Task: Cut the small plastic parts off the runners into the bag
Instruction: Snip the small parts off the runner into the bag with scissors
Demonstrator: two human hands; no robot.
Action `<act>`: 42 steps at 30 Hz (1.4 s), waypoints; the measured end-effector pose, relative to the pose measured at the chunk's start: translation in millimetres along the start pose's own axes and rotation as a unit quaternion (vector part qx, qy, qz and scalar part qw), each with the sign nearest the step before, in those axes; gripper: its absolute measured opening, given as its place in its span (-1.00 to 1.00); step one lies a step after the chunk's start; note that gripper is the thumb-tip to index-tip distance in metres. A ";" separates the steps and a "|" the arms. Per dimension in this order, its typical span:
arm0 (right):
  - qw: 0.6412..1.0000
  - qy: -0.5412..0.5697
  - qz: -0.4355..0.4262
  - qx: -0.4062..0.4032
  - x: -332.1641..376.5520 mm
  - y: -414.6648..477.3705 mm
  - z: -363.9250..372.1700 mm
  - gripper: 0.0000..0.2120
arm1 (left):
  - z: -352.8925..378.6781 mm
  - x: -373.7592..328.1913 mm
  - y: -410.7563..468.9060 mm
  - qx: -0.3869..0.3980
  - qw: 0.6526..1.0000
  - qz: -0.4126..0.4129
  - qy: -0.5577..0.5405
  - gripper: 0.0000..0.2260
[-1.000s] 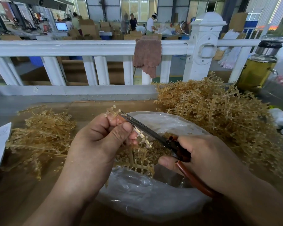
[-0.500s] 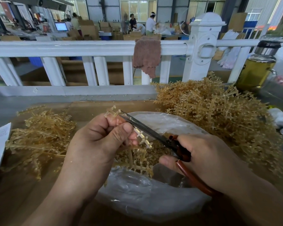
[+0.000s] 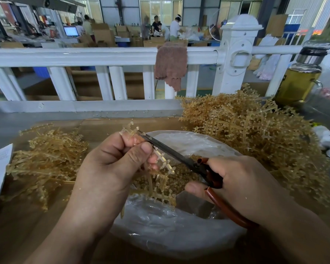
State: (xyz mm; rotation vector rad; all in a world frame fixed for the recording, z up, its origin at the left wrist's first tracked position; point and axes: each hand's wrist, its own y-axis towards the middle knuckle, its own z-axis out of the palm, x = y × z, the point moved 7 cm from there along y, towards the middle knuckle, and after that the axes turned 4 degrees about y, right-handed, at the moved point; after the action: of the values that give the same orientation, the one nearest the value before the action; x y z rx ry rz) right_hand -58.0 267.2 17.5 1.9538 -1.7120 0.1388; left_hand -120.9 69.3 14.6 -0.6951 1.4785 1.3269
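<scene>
Centrally: left hand (image 3: 111, 168) pinching a runner (image 3: 163, 161) over the bag (image 3: 170, 231); right hand (image 3: 244, 181) gripping scissors (image 3: 170, 149), blades touching it; runner heaps (image 3: 255, 134) crowding the table's (image 3: 17, 225) left and right edges.

Right hand (image 3: 246, 183) and scissors (image 3: 171, 151) edged slightly upward, little else shifted
</scene>
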 end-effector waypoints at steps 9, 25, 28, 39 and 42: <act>0.999 -0.028 -0.005 0.018 -8.0 0.8 4.3 -0.26 | -0.7 -5.1 -2.0 -0.026 0.999 0.000 0.042 -0.92; 0.998 -0.062 -0.003 0.032 -4.0 1.6 1.1 -0.29 | -1.4 -4.9 -2.1 -0.020 0.999 -0.004 0.033 -0.92; 0.997 -0.064 -0.003 0.031 -3.5 1.5 1.9 -0.31 | -1.7 -3.1 -1.3 -0.018 0.999 -0.013 0.027 -0.91; 0.997 -0.075 0.000 0.025 -5.9 1.8 5.2 -0.24 | -6.2 0.2 -1.3 -0.037 0.998 -0.036 0.034 -0.85; 0.997 -0.063 0.004 0.034 -5.7 1.6 7.8 -0.23 | -9.1 0.7 -1.8 -0.041 0.997 -0.034 0.054 -0.82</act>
State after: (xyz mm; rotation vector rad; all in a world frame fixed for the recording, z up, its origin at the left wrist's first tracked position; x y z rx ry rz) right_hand -62.7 268.7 9.0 2.0448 -1.8172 0.0799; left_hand -122.2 60.4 12.4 -0.8752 1.4791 1.3214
